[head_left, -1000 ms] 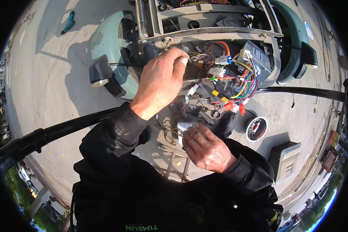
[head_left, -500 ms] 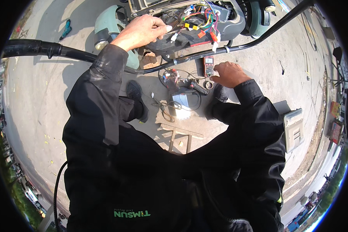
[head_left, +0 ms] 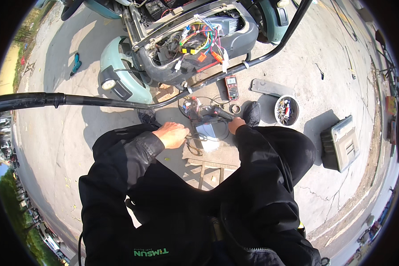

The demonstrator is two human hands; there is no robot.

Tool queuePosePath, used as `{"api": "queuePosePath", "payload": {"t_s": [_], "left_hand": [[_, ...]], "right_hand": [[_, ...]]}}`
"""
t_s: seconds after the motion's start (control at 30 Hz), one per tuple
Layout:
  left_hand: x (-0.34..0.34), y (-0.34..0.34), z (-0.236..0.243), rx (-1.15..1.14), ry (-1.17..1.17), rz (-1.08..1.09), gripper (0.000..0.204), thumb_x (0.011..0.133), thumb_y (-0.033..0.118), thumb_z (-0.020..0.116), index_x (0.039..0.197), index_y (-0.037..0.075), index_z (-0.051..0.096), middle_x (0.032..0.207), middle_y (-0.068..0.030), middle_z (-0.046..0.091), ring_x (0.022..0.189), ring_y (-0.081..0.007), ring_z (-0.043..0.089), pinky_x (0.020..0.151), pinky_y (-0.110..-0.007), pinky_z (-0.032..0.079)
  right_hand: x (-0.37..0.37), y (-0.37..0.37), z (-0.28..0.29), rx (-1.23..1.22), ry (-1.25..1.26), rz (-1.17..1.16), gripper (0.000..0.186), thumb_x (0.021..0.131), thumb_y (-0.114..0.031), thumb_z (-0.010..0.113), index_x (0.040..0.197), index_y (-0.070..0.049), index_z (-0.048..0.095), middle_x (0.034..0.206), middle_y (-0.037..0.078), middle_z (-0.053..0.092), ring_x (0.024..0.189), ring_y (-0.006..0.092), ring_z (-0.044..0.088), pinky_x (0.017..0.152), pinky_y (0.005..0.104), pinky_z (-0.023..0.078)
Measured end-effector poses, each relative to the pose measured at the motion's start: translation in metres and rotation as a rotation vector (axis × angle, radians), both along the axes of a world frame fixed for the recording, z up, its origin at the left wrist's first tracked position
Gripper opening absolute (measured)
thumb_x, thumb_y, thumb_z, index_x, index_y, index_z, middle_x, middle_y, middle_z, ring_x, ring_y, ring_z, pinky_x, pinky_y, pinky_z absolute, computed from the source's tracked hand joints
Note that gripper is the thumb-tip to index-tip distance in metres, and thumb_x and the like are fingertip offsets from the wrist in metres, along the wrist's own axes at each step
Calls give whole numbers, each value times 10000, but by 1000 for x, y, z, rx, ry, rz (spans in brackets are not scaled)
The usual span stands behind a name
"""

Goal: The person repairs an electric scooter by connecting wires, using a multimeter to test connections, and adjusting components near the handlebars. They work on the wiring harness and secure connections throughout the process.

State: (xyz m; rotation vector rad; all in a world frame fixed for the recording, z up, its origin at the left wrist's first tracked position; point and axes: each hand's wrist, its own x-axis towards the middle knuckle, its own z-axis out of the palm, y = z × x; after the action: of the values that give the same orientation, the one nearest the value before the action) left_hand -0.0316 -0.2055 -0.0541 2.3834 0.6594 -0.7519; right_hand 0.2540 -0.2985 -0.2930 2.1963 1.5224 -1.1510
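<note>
My left hand [head_left: 171,134] hangs low between my knees, fingers curled closed beside a coil of grey cable [head_left: 194,150]. What they hold, if anything, is hidden. My right hand [head_left: 236,124] is closed at the lower end of a black grip-like handle [head_left: 223,113]; I cannot make out what is in its fingers. A silver finned metal box [head_left: 205,131] and a bundle of wires with connectors [head_left: 191,106] lie between the hands. Farther off, a loose harness of coloured wires [head_left: 207,39] spills from the dark open housing [head_left: 162,73] of a vehicle.
A black bar [head_left: 119,104] crosses in front of the vehicle. A red multimeter [head_left: 231,87], a roll of tape [head_left: 235,108], a bucket of small parts [head_left: 287,110] and a toolbox [head_left: 340,144] stand or lie to the right. A teal power tool [head_left: 76,64] lies far left.
My left hand has left the vehicle's wiring and come down towards the grey cable. My right hand has moved from beside the multimeter down to the black handle. The view has shifted.
</note>
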Motion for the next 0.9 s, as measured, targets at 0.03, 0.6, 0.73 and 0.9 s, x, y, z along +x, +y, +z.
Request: {"api": "queuePosePath", "payload": {"t_s": [0.03, 0.6, 0.73, 0.9], "left_hand": [[1, -5, -7, 38, 58, -61, 247, 909, 208, 684, 1049, 7, 654, 1037, -196, 693, 1005, -378, 687, 836, -500, 534], [-7, -15, 1, 22, -30, 52, 228, 854, 150, 671, 1027, 5, 638, 990, -152, 664, 930, -325, 695, 703, -433, 553], [7, 12, 8, 78, -85, 79, 192, 917, 138, 621, 1048, -1, 629, 1073, -206, 657, 969, -377, 681, 786, -497, 532], [50, 39, 48, 107, -699, 397, 399, 1030, 305, 557, 1294, 7, 566, 1252, -205, 611, 1099, -366, 644, 919, -460, 523]], "right_hand": [[0, -3, -7, 105, -10, -219, 566, 963, -372, 585, 1321, 66, 568, 1246, 266, 652, 1162, 390, 653, 968, 473, 526], [0, 97, -25, 435, 866, -1884, 407, 928, -378, 663, 638, -144, 501, 585, -9, 499, 484, 148, 471, 520, 349, 430], [-13, 63, 98, 926, 1068, -2096, 338, 918, -381, 688, 755, -167, 483, 615, -34, 445, 518, 141, 470, 531, 331, 457], [-29, 32, 282, 1051, 1285, -1824, 390, 914, -469, 703, 1059, -131, 574, 852, 16, 618, 753, 189, 663, 654, 345, 573]]}}
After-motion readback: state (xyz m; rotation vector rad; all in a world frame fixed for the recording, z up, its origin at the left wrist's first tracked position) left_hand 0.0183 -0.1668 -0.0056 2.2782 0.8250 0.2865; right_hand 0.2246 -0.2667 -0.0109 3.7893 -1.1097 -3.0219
